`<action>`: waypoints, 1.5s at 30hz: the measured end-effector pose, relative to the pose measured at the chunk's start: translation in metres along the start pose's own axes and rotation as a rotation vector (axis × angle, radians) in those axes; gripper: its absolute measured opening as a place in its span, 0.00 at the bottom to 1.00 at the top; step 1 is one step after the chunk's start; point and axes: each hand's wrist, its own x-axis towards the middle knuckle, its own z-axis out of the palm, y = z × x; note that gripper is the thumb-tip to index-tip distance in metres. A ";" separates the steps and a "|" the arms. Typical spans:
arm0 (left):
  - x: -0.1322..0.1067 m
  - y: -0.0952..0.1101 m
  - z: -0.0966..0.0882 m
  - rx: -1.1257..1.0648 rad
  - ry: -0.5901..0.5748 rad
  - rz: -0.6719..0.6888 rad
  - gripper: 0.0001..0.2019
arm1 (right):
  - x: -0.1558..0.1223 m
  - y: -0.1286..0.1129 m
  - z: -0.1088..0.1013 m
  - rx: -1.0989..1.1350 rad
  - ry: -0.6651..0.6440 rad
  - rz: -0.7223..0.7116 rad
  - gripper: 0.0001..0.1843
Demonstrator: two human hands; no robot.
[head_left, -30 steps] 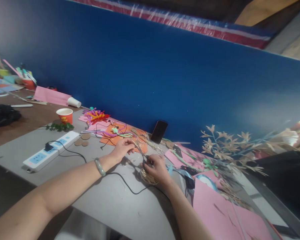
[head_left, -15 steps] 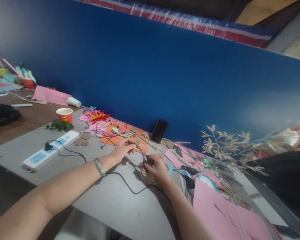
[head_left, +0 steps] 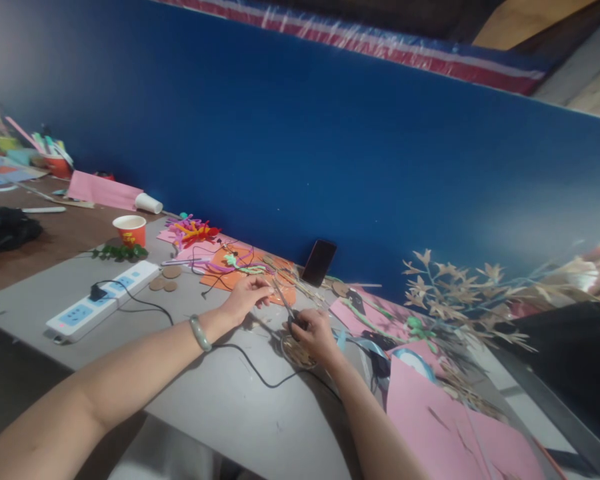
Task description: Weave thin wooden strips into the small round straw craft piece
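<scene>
Grasping black-handled metal scissors [head_left: 287, 306] by the handles, my right grip [head_left: 318, 333] stands above a round, rimmed container [head_left: 291, 361] of tan pieces [head_left: 299, 352] on the grey tabletop [head_left: 240, 413]. The blades point toward my left grip [head_left: 246, 298], fingertips drawn together; whether they pinch anything, I cannot tell.

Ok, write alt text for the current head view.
A person's right hand grips dark-handled scissors that point toward the left hand, over a cluttered grey table. A phone stands propped before a blue partition; a white power strip lies at left.
</scene>
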 end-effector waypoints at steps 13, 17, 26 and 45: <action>0.000 0.003 0.000 -0.079 0.042 -0.049 0.08 | -0.001 -0.004 -0.005 0.014 0.001 -0.033 0.16; 0.000 0.002 0.000 -0.095 0.049 -0.049 0.07 | -0.001 -0.006 -0.005 -0.005 -0.026 -0.029 0.17; 0.000 -0.002 0.001 -0.085 0.029 -0.050 0.06 | -0.001 -0.006 -0.003 -0.001 -0.024 -0.040 0.17; -0.002 0.001 0.002 -0.067 0.013 -0.039 0.07 | -0.002 -0.009 -0.005 0.004 -0.007 -0.031 0.15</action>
